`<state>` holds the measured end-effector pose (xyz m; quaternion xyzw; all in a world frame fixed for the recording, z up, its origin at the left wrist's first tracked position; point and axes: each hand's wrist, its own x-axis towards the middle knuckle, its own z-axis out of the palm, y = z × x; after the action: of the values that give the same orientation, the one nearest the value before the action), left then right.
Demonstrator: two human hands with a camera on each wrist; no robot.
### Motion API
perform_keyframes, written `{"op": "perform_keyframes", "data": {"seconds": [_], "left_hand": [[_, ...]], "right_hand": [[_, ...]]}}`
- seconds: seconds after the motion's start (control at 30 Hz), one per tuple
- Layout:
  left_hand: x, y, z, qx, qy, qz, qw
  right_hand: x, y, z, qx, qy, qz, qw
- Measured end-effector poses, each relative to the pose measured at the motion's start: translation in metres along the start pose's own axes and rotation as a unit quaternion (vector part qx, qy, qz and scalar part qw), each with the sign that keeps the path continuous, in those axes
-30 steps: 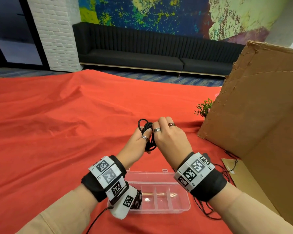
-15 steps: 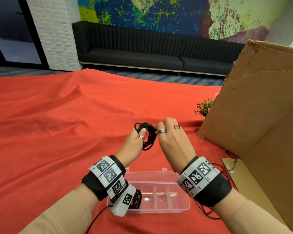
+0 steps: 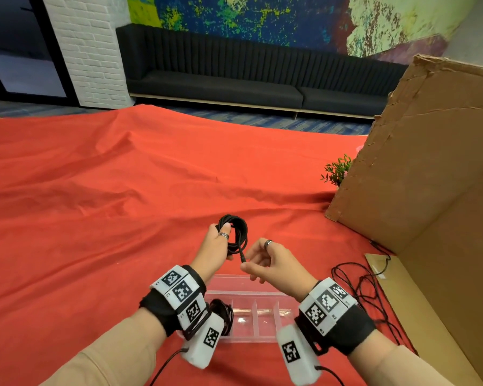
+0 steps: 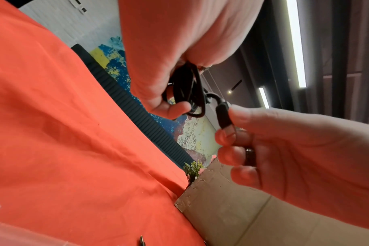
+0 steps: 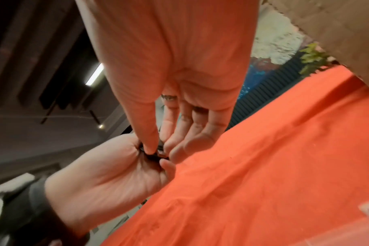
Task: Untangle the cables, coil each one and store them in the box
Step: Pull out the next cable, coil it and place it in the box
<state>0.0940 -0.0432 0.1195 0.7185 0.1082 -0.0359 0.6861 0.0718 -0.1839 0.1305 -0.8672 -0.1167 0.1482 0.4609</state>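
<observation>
My left hand (image 3: 223, 240) holds a small coil of black cable (image 3: 238, 229) up above the red cloth. The coil's free end hangs down to a plug (image 3: 243, 258), which my right hand (image 3: 248, 265) pinches between thumb and forefinger. In the left wrist view the coil (image 4: 189, 90) sits in my left fingers and the plug (image 4: 223, 114) is in the right hand's fingertips (image 4: 224, 138). A clear compartment box (image 3: 258, 295) lies open under my wrists, with another black coil (image 3: 224, 316) in its left end. A loose black cable (image 3: 357, 284) lies tangled to the right.
A large cardboard sheet (image 3: 418, 176) stands at the right, with a flat piece (image 3: 379, 264) at its foot. A small green plant (image 3: 337, 169) peeks out behind it. The red cloth (image 3: 109, 218) spreads wide to the left and far side.
My right hand came off the coil and dropped back toward me, now pinching the plug end. The left hand keeps the coil alone, and the coil has opened into a rounder loop.
</observation>
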Motion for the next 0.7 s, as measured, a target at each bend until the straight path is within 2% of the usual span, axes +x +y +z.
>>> {"op": "perform_keyframes", "data": {"seconds": [0.1, 0.27, 0.33, 0.43, 0.57, 0.7], "left_hand": [[0.000, -0.003, 0.003, -0.031, -0.003, -0.007, 0.999], [0.001, -0.005, 0.006, -0.116, -0.002, -0.045, 0.992], [0.000, -0.003, 0.007, -0.178, -0.003, -0.062, 0.982], [-0.001, -0.001, 0.007, -0.229, -0.028, -0.076, 0.970], [-0.004, -0.013, 0.007, -0.204, -0.069, -0.123, 0.969], [-0.012, -0.043, 0.011, -0.134, -0.116, -0.173, 0.969]], "right_hand": [[0.002, 0.002, 0.001, 0.098, -0.021, 0.028, 0.995], [0.009, 0.005, 0.002, 0.096, 0.003, 0.030, 0.995], [0.013, 0.006, 0.002, 0.128, 0.022, 0.052, 0.990], [0.014, 0.006, 0.003, 0.214, 0.015, 0.051, 0.975], [0.010, 0.018, 0.002, 0.277, -0.012, 0.057, 0.959], [0.002, 0.052, 0.005, 0.201, -0.083, 0.095, 0.971]]}}
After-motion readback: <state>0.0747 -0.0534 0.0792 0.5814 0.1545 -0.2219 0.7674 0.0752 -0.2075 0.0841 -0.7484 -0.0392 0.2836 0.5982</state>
